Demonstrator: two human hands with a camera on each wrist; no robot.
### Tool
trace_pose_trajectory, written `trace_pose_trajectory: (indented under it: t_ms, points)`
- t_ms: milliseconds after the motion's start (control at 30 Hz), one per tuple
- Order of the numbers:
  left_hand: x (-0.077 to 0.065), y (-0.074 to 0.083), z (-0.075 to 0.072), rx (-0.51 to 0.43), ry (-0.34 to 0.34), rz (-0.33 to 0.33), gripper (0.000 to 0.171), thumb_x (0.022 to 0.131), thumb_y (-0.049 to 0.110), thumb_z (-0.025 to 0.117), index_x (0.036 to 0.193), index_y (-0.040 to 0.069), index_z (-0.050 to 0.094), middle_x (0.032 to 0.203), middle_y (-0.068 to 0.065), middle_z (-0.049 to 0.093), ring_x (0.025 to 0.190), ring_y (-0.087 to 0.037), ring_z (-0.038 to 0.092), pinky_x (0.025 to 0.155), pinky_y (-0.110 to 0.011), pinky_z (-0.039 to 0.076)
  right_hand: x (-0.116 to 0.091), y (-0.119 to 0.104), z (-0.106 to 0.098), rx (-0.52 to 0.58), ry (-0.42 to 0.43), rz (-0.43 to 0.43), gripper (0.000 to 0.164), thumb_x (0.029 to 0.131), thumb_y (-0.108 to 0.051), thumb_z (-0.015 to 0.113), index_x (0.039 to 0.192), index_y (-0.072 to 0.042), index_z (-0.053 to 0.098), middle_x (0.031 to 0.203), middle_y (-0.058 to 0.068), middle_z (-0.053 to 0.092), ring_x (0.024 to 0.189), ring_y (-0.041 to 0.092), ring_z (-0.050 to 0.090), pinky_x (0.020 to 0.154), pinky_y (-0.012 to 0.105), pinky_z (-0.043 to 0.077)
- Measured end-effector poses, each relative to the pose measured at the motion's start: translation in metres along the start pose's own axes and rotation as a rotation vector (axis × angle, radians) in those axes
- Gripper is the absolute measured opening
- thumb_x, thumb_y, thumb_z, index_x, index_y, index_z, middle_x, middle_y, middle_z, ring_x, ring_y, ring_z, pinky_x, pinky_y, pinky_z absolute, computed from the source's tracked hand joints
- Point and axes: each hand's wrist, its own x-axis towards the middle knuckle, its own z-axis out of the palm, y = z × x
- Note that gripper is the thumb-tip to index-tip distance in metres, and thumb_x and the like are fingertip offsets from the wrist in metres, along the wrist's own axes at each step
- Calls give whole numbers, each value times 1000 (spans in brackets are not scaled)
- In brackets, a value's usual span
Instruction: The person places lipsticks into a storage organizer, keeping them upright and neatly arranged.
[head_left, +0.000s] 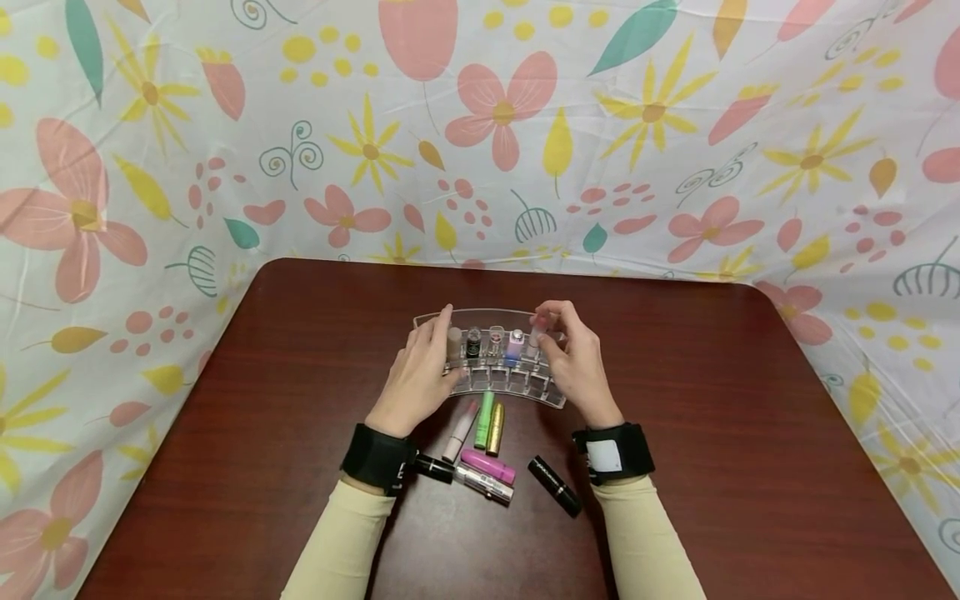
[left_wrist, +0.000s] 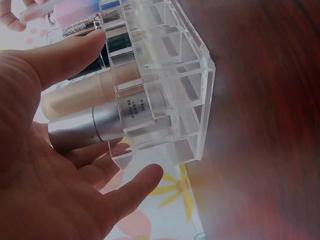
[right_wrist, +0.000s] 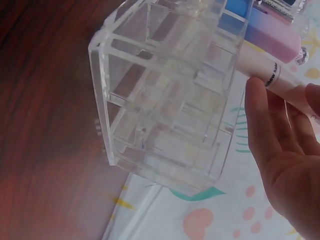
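A clear tiered cosmetics organizer (head_left: pixel 480 379) stands on the table with several items upright in its back row. My left hand (head_left: pixel 417 375) reaches around its left end, thumb at the front and fingers behind, loosely extended. Close to that palm are a silver tube (left_wrist: pixel 85 130) and a beige-capped tube (left_wrist: pixel 80 95) in their slots. My right hand (head_left: pixel 576 358) pinches a pale pink lip gloss tube (right_wrist: pixel 280 82) at the organizer's right end. Its lower end is at a back-row slot; how deep it sits I cannot tell. Beside it stands a pink-and-blue bottle (right_wrist: pixel 272 35).
In front of the organizer lie a green tube (head_left: pixel 484 419), a gold tube (head_left: pixel 495 429), a pale pink-tipped tube (head_left: pixel 460 432), a magenta tube (head_left: pixel 487 466), a silver tube (head_left: pixel 483 483) and black tubes (head_left: pixel 554 486). A floral cloth (head_left: pixel 480 167) hangs behind the table (head_left: pixel 750 467).
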Motion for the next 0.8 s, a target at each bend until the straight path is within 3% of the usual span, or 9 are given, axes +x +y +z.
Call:
trace_pose_trajectory:
  t_ms: [200, 367, 633, 800]
  points:
    - [0, 2, 0, 18, -34, -32, 101, 89, 21, 80, 164, 18, 14, 154, -15, 43, 143, -35, 42, 106, -58, 44, 1, 1, 0, 10, -53, -13, 29, 97, 8, 59, 121, -8, 59, 110, 13, 71, 92, 23, 65, 68, 22, 48]
    - [0, 2, 0, 24, -42, -39, 102, 89, 23, 80, 165, 20, 12, 155, -15, 42, 145, -35, 40, 107, -60, 44, 0, 3, 1, 19, -111, -5, 32, 94, 12, 59, 118, -8, 60, 107, 13, 70, 96, 25, 68, 69, 29, 54]
    - [-1, 3, -1, 29, -49, -47, 103, 90, 25, 79, 165, 21, 9, 156, -14, 42, 147, -34, 38, 108, -61, 43, -1, 4, 0, -9, -124, 24, 31, 90, 10, 66, 113, -10, 62, 101, 7, 70, 94, 18, 68, 71, 35, 55]
    - [0, 3, -1, 37, -54, -52, 103, 91, 25, 78, 165, 21, 7, 157, -13, 41, 148, -34, 37, 108, -61, 43, -1, 5, -3, -26, -141, 34, 30, 91, 8, 67, 114, -10, 62, 103, 7, 70, 96, 19, 67, 69, 32, 54]
